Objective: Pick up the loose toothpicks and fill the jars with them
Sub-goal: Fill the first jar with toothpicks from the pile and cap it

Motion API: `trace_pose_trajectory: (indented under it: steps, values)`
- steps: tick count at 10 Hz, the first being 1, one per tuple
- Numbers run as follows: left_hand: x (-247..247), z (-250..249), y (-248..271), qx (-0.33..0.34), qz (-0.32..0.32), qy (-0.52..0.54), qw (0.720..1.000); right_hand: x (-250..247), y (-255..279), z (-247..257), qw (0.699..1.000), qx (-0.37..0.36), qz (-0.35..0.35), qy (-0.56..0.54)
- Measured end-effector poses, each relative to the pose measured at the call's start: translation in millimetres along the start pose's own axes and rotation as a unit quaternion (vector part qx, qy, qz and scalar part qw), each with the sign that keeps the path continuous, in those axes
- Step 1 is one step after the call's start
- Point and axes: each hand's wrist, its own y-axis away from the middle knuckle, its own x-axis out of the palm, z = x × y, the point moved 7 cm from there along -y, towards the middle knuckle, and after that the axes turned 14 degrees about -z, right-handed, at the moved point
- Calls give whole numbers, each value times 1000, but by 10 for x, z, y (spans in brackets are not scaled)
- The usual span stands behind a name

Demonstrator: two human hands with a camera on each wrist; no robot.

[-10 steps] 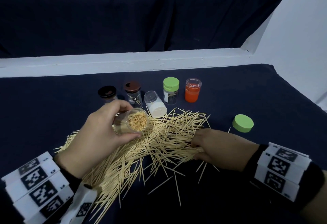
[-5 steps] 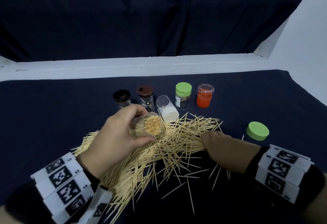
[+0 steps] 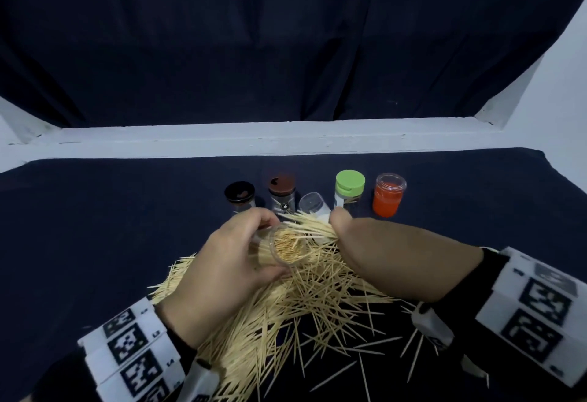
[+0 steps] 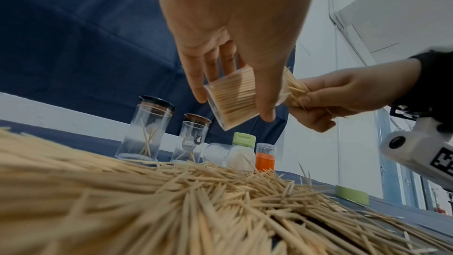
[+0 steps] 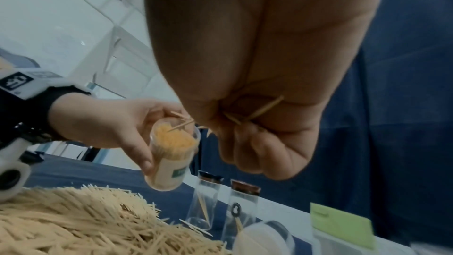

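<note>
Material: wooden toothpicks; a loose pile (image 3: 286, 315) lies on the dark cloth, directly below the held jar.
Landmark: clear plastic held jar (image 3: 283, 247), lifted above the pile and tilted, mouth toward the right hand.
Left hand (image 3: 219, 271): fingers and thumb curled round the held jar's wall; closed grip.
Right hand (image 3: 381, 255): closed on a bundle of toothpicks (image 3: 309, 226), just right of the held jar, tips at its mouth.
Jar fill: judged nearly full; picks inside are packed parallel, as the left wrist view shows.
Other jars: black-lid jar (image 3: 239, 196), brown-lid jar (image 3: 281, 191), green-lid jar (image 3: 349, 190) and orange jar (image 3: 388, 195) stand in a row behind the held jar; a clear jar (image 3: 313, 206) lies on its side among them.
Procedure: align the bundle with the picks already inside before pushing.
Procedure: hold the mouth tilted toward the bundle; feed tips first, a few at a time.
Caution: a crossed pick at the mouth would likely block the rest; straighten it first.
Caution: several picks splay from the fist and may drop; work over the pile.
Change, right hand: half a second earlier it lay low on the pile, right of the held jar; it is now raised to the jar's mouth with a bundle.
Change, held jar: remains in the left hand, at about the same tilt.
</note>
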Motion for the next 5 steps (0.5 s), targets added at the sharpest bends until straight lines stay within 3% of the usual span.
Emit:
trace_pose_trajectory:
  steps: [1, 2, 5]
  values:
    - [1, 16, -9, -3, -2, -6, 1000, -50, 6, 111, 998, -30, -8, 50]
    - [6, 22, -11, -8, 1, -11, 1000, -58, 11, 187, 978, -102, -1, 180]
    - [54, -13, 2, 29, 22, -50, 998, -57, -89, 329, 980, -89, -1, 176]
